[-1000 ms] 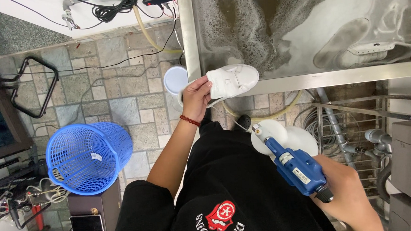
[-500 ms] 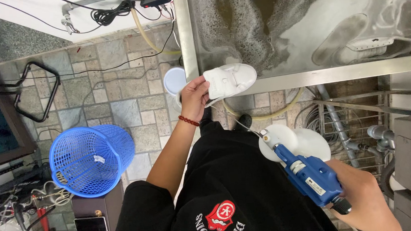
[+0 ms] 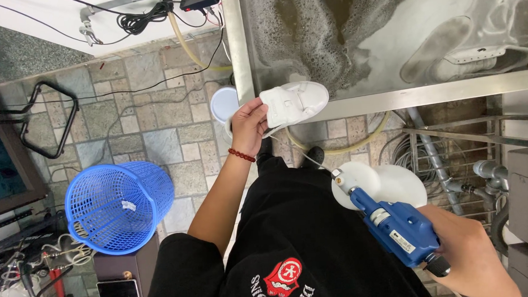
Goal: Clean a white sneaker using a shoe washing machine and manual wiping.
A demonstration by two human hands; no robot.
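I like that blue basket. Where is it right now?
In the head view, the blue basket stands on the tiled floor at the person's left, below the left hand holding the white shoe.

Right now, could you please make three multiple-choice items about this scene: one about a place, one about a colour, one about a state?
1. Where is the white shoe?
A. in the left hand, at the sink's steel edge
B. in the basket
C. on the floor

2. What colour is the mesh basket?
A. red
B. blue
C. green

3. What state is the sink water in?
A. clear
B. frozen
C. foamy

Answers: 1 A, fingers close around the shoe's heel end; 2 B, its mesh is blue; 3 C, foam covers it.
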